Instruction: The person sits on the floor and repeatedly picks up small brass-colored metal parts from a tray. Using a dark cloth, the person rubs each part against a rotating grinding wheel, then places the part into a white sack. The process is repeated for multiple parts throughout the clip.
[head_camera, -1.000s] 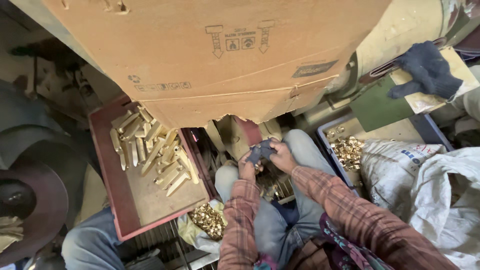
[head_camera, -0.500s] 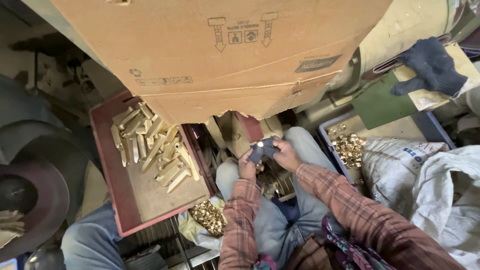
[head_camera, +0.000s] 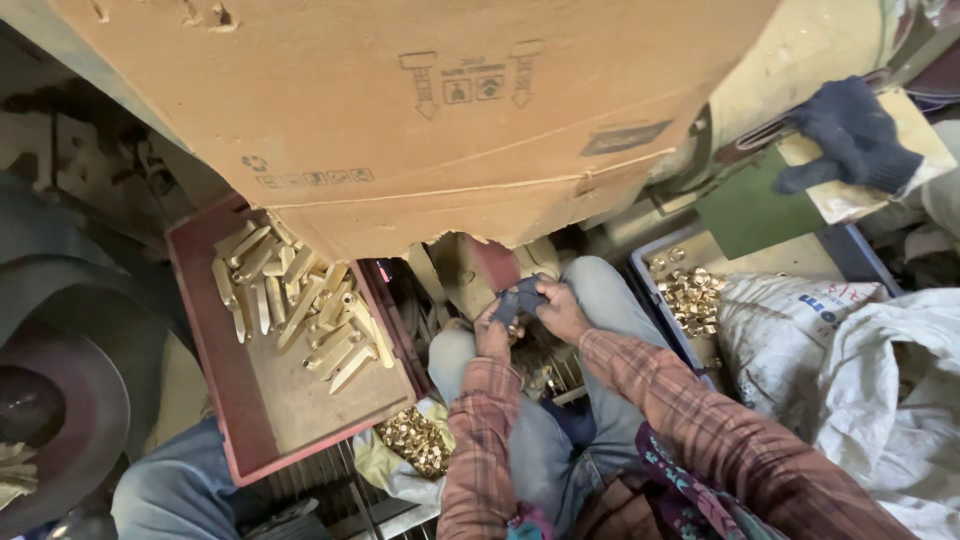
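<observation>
Hands meet over your lap on a small dark tool.

Your left hand (head_camera: 491, 333) and right hand (head_camera: 562, 312) both grasp the dark tool (head_camera: 518, 298) between your knees. Left of you sits a red tray (head_camera: 215, 350) of brass bars (head_camera: 290, 300); right, a blue bin (head_camera: 655, 300) holds brass fittings (head_camera: 692, 298).

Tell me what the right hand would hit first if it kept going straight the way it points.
Probably the left hand: the right hand points across the dark tool that both hold. Depth is unclear.
</observation>
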